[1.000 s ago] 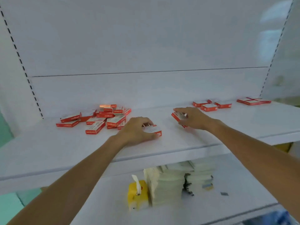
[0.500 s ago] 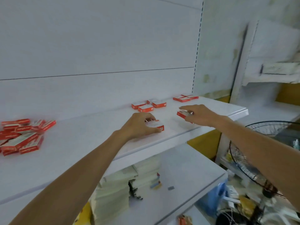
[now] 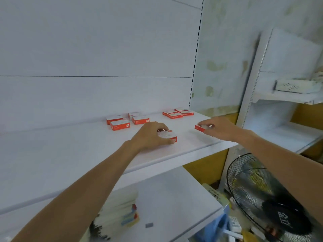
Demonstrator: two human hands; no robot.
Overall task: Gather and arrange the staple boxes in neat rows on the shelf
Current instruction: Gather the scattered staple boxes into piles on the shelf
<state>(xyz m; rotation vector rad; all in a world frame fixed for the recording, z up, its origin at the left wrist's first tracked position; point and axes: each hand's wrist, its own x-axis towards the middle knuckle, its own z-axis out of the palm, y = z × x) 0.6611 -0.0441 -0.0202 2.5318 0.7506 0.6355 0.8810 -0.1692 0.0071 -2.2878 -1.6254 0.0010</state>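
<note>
On the white shelf [image 3: 73, 154], my left hand [image 3: 150, 136] grips a red-and-white staple box [image 3: 168, 135] from above, fingers curled over it. Further right, near the shelf's end, my right hand [image 3: 219, 128] pinches another staple box [image 3: 201, 128] that rests on the shelf. Behind my hands, several staple boxes [image 3: 120, 125] lie in a loose group. At the back right corner sits a second small cluster of staple boxes [image 3: 177, 114]. The big pile of boxes at the left is out of view.
The shelf ends just right of my right hand. Below it a lower shelf [image 3: 174, 198] holds a stack of paper pads [image 3: 115, 213]. A black floor fan [image 3: 262, 198] stands at the lower right, beside another white shelving unit [image 3: 286, 102].
The view has swung right, so the left pile of boxes left the frame. Both hands, each holding a box, have slid right along the shelf toward its right end.
</note>
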